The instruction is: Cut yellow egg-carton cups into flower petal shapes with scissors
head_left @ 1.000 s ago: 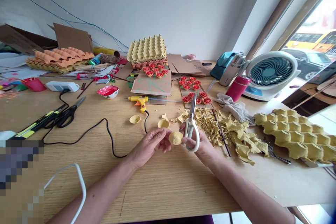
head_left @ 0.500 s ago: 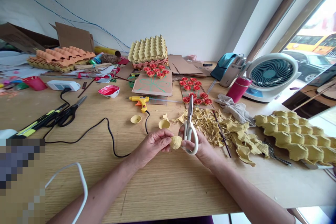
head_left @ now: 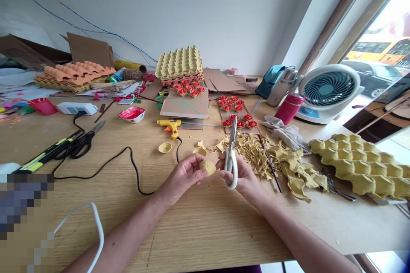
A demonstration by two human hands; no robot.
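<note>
Between the fingers of my left hand is a small yellow egg-carton cup, its rounded side showing. My right hand is closed around white-handled scissors, whose blades point up and away from me, apart from the cup. Just beyond my left fingers another cut cup rests on the table, partly hidden. One more cup sits farther left, near a yellow glue gun. A heap of yellow carton scraps spreads past my right hand.
Red paper-pulp roses lie on cardboard at the back. A yellow egg tray is at right, near a fan and a red bottle. Black scissors and a black cord lie left; a red-filled bowl stands behind.
My left hand has shifted slightly left and turned the cup, drawing it away from my right fingers. The scissors stay upright in my right hand. The view has moved slightly.
</note>
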